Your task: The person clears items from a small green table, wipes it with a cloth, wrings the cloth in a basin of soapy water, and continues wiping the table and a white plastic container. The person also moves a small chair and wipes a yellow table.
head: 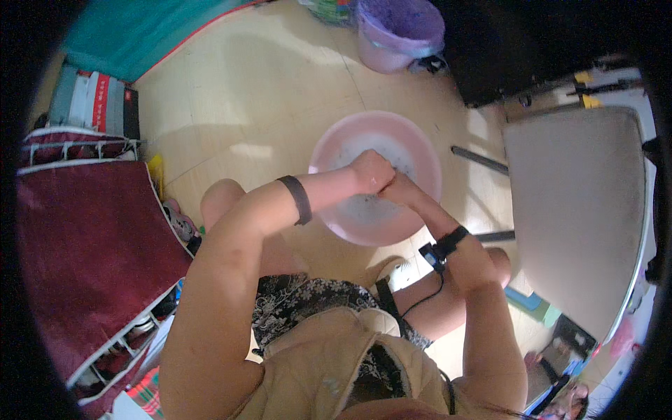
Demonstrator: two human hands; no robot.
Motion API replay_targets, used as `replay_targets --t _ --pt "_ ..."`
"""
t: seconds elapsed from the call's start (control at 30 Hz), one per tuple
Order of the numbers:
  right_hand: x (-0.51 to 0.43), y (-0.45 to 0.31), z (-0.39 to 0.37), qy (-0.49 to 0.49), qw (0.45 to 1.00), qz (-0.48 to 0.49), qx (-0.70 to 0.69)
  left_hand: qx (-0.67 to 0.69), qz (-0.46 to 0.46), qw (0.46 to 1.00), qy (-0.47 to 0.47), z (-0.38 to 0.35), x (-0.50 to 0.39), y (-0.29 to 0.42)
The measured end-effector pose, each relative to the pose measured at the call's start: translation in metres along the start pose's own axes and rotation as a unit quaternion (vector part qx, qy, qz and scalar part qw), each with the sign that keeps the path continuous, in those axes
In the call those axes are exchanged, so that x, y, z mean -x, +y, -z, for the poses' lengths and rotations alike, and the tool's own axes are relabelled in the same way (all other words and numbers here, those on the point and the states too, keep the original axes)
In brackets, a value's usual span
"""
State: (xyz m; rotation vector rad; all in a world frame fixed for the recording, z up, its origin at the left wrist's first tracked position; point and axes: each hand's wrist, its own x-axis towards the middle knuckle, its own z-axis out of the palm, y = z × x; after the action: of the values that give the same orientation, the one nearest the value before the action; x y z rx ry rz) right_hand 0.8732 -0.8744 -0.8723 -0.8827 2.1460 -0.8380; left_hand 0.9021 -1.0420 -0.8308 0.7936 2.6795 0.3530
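A round pink basin (pixel 428 173) stands on the floor in front of me, holding cloudy, whitish water (pixel 362 209) with small dark specks. Over its middle, my left hand (pixel 371 170) is balled into a fist. My right hand (pixel 401 188) presses against it from the right, fingers curled out of sight. Whether anything is gripped between the two hands is hidden. A dark band (pixel 297 199) circles my left forearm. A black strap with a small wired device (pixel 433 255) sits on my right forearm.
A purple bucket (pixel 382 55) stands beyond the basin. To the right is a grey-topped table (pixel 572 210) with dark legs (pixel 480 159). At left are a rack with a maroon cloth cover (pixel 100 252) and several boxes (pixel 100 102). A teal cloth panel (pixel 142 37) hangs behind them.
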Motion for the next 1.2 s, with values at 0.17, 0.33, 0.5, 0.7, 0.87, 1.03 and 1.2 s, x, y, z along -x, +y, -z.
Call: replay_targets --t 0.17,0.33,0.5,0.7,0.87,1.03,1.2 --pt "0.001 -0.012 -0.002 -0.025 0.976 -0.098 0.194 0.105 0.117 0.986 -0.063 0.000 0.008 0.009" --pt "-0.005 -0.007 0.012 0.030 0.963 0.044 0.264 0.275 0.223 0.931 -0.084 -0.020 0.000 0.007" --pt "-0.002 -0.029 0.021 0.047 0.933 0.106 0.340 0.482 0.233 0.840 -0.095 -0.007 0.021 0.011" --pt "0.027 -0.083 0.078 0.089 0.926 0.204 0.304 0.793 0.245 0.529 -0.177 0.093 0.049 0.045" --pt "0.043 -0.150 0.117 0.155 0.917 0.272 0.245 0.888 0.250 0.341 -0.178 0.147 0.081 0.071" --pt "0.068 -0.225 0.168 0.190 0.901 0.299 0.249 0.925 0.268 0.200 -0.179 0.251 0.110 0.109" --pt "0.099 -0.303 0.230 0.202 0.896 0.300 0.258 0.943 0.265 0.144 -0.140 0.342 0.135 0.149"
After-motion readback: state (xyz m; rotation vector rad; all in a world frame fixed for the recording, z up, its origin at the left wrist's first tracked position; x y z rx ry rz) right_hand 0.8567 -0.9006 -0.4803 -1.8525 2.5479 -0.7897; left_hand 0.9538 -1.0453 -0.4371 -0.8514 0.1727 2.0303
